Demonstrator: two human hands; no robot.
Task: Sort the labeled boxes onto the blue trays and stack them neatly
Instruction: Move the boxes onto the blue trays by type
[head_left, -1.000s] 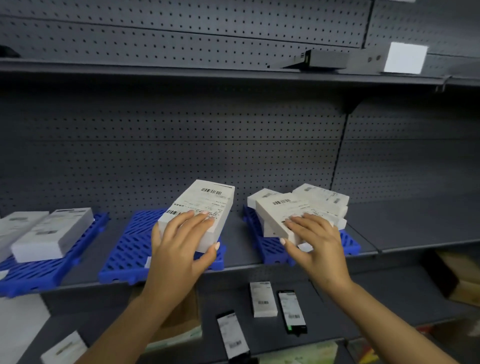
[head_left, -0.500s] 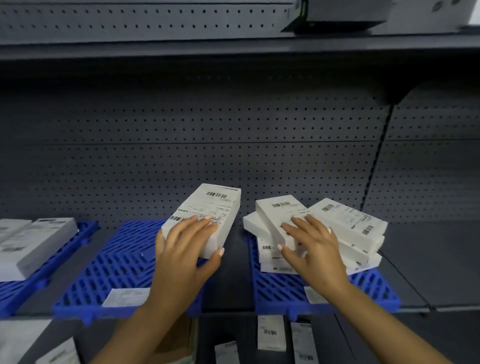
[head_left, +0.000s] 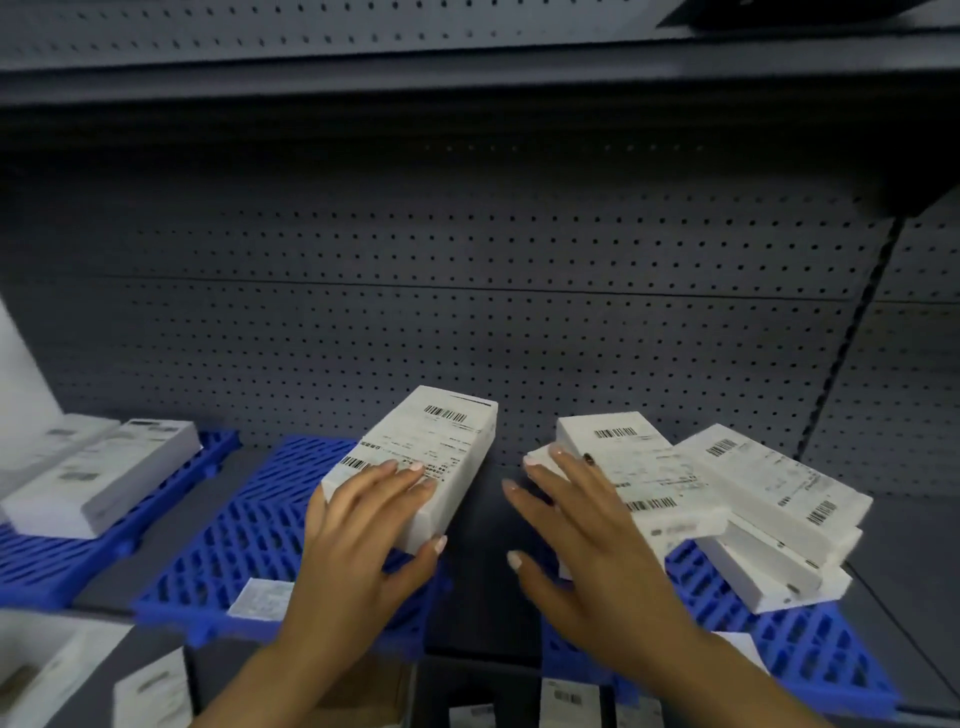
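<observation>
Two hands work the shelf: the left hand (head_left: 363, 525) grips a labeled white box (head_left: 415, 467) over the middle blue tray (head_left: 228, 535), while the right hand (head_left: 592, 545), fingers spread, seemingly rests on the untidy box pile (head_left: 727, 499) beside it.

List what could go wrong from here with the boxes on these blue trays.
1. The right-tray pile is fanned out, with boxes skewed and overhanging one another; the right hand resting on it could nudge one off.
2. The left hand grips its box by the near end only, tilted above the middle tray, so it might slip or land crooked.
3. A loose label lies on that tray and could get buried.
</observation>
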